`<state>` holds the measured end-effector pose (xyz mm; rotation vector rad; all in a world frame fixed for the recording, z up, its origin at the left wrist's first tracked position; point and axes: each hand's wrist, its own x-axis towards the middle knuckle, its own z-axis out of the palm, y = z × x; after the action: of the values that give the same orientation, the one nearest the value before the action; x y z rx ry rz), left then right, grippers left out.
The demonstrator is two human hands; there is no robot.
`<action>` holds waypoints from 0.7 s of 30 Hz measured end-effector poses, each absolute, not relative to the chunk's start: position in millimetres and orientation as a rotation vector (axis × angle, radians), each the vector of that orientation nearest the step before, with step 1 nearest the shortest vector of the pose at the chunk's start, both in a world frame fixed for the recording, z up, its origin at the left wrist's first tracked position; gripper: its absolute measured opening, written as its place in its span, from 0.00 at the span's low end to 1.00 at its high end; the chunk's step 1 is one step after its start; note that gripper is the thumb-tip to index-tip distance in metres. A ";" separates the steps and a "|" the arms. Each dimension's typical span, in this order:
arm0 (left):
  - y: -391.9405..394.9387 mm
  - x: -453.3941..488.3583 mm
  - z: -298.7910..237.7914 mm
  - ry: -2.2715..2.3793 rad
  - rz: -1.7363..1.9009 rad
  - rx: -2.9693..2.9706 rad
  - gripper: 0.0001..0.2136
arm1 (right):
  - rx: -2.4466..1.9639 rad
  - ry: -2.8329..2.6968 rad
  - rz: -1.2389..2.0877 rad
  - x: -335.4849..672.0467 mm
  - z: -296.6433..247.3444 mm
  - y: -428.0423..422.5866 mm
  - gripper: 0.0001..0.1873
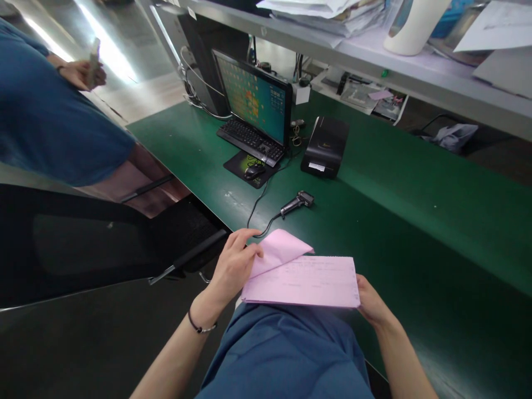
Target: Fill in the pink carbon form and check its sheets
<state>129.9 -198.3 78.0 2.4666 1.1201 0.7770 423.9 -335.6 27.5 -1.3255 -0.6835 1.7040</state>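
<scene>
- At near edge of green bench (415, 183), over lap: pink forms (305, 281), held flat.
- L hand (230, 271) pinches top sheet, folding its corner back.
- R hand (371, 302) grips stack's rt edge, fingers mostly hidden under paper.
- Barcode scanner (297, 203) lies just beyond, w/ monitor (255, 97), keyboard (249, 140), label printer (325, 146) farther back.
- Co-worker's hand (81, 72) far left holds small item.

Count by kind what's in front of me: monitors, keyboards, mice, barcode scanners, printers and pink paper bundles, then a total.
Monitor: 1
Keyboard: 1
Mouse: 1
Barcode scanner: 1
Printer: 1
Pink paper bundle: 1
Total: 6
</scene>
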 end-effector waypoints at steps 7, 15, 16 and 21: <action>-212.7 124.9 86.9 0.868 0.249 2.607 0.28 | -1.375 -0.667 1.660 423.3 29.1 -335.4 0.19; -216.0 123.8 88.4 0.862 0.191 2.567 0.22 | -1.393 -0.681 1.634 422.8 31.9 -336.9 0.19; -215.8 124.3 90.9 0.851 0.214 2.552 0.19 | -1.399 -0.679 1.630 423.4 31.5 -337.7 0.19; -214.4 125.8 92.5 0.832 0.418 2.431 0.09 | -1.374 -0.709 1.621 426.2 31.9 -339.1 0.18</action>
<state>125.8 -214.4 92.5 2.4308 0.8319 0.4175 426.2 -339.1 31.9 -1.3745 -0.7093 1.6214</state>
